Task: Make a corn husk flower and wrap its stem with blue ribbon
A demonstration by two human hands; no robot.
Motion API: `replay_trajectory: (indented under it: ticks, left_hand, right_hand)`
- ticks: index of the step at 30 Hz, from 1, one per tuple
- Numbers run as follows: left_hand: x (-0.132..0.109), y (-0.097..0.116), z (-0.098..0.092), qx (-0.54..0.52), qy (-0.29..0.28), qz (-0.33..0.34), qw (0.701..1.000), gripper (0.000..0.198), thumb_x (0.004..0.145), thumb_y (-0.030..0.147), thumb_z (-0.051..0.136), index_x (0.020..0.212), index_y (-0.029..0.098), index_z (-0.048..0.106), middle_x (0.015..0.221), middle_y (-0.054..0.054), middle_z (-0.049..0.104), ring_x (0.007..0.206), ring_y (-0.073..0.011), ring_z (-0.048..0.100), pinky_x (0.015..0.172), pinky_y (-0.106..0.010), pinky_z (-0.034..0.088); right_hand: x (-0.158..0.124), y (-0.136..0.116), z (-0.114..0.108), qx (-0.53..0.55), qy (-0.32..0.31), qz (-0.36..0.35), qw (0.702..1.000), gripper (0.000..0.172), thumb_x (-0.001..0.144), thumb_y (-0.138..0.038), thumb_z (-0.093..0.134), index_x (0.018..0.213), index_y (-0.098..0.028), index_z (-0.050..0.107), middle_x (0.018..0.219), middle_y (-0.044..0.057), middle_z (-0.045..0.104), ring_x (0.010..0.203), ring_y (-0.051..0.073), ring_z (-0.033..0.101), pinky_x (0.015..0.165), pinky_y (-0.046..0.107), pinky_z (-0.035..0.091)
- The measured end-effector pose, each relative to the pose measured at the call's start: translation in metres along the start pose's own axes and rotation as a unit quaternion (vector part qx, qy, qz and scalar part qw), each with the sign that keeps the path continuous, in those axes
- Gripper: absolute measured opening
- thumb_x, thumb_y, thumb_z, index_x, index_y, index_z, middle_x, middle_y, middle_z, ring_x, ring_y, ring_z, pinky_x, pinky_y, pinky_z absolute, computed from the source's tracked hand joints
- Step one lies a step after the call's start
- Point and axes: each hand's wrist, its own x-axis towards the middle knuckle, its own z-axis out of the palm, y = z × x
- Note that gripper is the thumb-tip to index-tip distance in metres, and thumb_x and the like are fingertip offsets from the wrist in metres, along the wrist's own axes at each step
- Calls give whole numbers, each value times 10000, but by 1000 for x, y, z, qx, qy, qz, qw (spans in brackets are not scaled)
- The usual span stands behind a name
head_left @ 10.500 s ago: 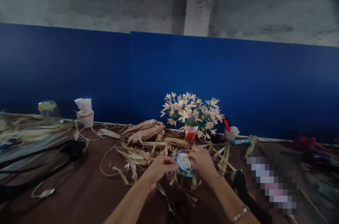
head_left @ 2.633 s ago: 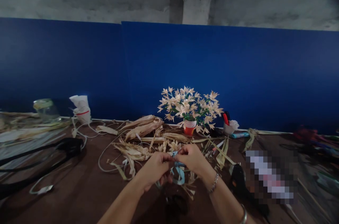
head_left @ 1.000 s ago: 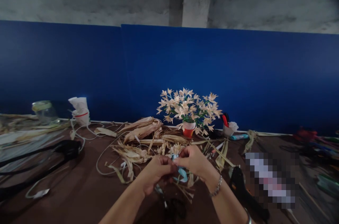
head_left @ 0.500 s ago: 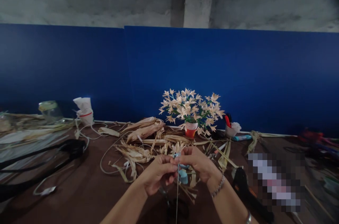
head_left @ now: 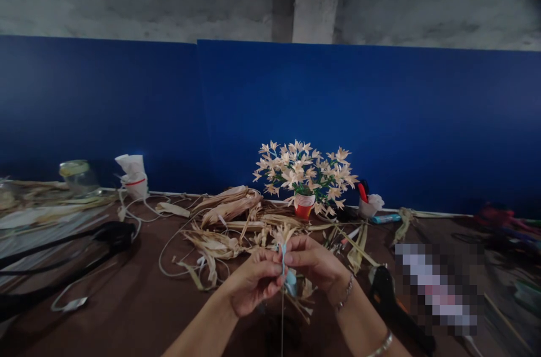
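Observation:
A pale flower (head_left: 286, 232) of dried husk stands upright on a thin wire stem (head_left: 282, 323), its base wrapped in light blue tape (head_left: 284, 253). Closed in a pinch, my left hand (head_left: 257, 281) grips the stem just under the bloom. Thumb and fingers of my right hand (head_left: 316, 261) are pressed together at the taped flower base from the other side. Below the fingers shows a light blue roll of tape (head_left: 291, 282), partly hidden by my hands. Dark scissors-like handles beneath the hands are too dim to make out.
Behind my hands lie dried husks (head_left: 230, 210) and a red pot of husk flowers (head_left: 304, 206). A black glue gun (head_left: 391, 303) rests at right, near a cup with red-handled tools (head_left: 369, 206). At left are a white cup (head_left: 136, 183), a glass jar (head_left: 80, 178) and cords.
Light blue tape now runs down the stem below the bloom, and the flower stands a little higher and more upright. My hands stay close together, with the right wrist slightly lower.

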Motion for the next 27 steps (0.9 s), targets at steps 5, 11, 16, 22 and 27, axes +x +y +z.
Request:
replay_trajectory:
  ticks: [5,11,16,22,27]
  left_hand:
    - [1,0,0,33,27,-2,999,176,566,202,678,596,103,536,477,-8,569,318,-18,424,325,-116,274]
    - [4,5,0,196,111,54,973,187,609,279,623,578,132,510,441,32,519,307,-44,430,273,-131,174]
    - [5,4,1,349,129,89,924,155,658,263,528,584,132,565,421,58,468,312,-52,425,316,-150,283]
    - [4,3,1,332,110,62,935,135,665,235,505,613,127,568,496,16,568,414,-75,483,398,-165,340]
    - [5,3,2,300,105,51,947,94,620,223,561,598,136,533,465,44,515,398,-70,460,406,-174,340]
  right_hand:
    - [1,-2,1,-28,24,-10,999,171,573,-233,701,600,-110,585,537,-24,549,481,54,455,510,187,318]
    - [3,-10,3,-129,143,-24,981,226,498,-270,718,508,-126,544,472,-45,498,445,51,386,467,197,272]
    - [5,-12,3,-227,211,2,951,136,507,-212,663,500,-127,557,450,-54,469,455,55,360,473,203,260]
    - [2,-15,3,-265,208,23,941,94,533,-185,620,505,-118,560,452,-49,473,464,58,362,471,199,264]
    - [0,-14,2,-272,216,25,938,90,533,-189,621,526,-118,567,473,-41,494,478,64,380,480,195,286]
